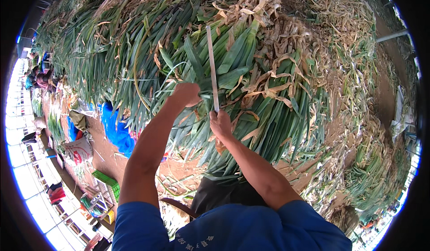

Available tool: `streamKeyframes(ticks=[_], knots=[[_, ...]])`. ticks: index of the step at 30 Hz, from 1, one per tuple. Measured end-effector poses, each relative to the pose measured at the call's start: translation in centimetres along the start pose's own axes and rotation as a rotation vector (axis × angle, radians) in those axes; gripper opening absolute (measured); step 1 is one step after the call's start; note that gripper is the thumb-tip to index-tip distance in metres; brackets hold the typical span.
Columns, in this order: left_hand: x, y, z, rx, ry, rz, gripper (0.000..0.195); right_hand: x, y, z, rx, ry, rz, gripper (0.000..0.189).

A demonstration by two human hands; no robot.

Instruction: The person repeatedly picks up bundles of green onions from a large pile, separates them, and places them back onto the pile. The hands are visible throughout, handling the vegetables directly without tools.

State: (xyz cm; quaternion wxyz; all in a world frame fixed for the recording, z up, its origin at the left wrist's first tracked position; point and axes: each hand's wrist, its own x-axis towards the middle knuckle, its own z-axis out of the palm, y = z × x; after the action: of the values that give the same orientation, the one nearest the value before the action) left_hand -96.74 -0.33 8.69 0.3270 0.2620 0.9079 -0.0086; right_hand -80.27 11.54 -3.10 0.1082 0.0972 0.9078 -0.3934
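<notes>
A large heap of green onions [111, 53] with long green leaves and dry tan husks lies before me. My right hand [221, 125] is closed around the handle of a long, straight, narrow blade [212, 63], which points away from me over the leaves. Close by on the left, my left hand [185, 95] is a curled fist among green leaves; whether it grips any of them cannot be told. The two hands are apart. Under the blade lies a bundle of thick green leaves [235, 56], its dry root ends towards the far side.
Dry leaf litter [352, 49] covers the ground at right. Blue plastic sheeting [116, 130], a printed white sack [78, 150] and a green crate [106, 184] lie at left. Several people [42, 78] are at the far left. A metal pole [392, 36] juts in at right.
</notes>
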Motion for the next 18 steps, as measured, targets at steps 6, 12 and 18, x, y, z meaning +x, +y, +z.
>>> streamKeyframes(ticks=[6, 12, 18], knots=[[-1.1, -0.4, 2.4, -0.570, 0.197, -0.169, 0.035, -1.1, -1.4, 1.9, 0.518, 0.156, 0.300, 0.036], [-1.8, -4.4, 3.7, -0.869, 0.504, -0.324, 0.046, -12.8, 1.1, 7.6, 0.566, 0.145, 0.405, 0.038], [-5.2, -12.5, 2.6, -1.206, 0.328, -0.220, 0.028, -9.9, -1.1, 1.7, 0.614, 0.024, 0.192, 0.026]])
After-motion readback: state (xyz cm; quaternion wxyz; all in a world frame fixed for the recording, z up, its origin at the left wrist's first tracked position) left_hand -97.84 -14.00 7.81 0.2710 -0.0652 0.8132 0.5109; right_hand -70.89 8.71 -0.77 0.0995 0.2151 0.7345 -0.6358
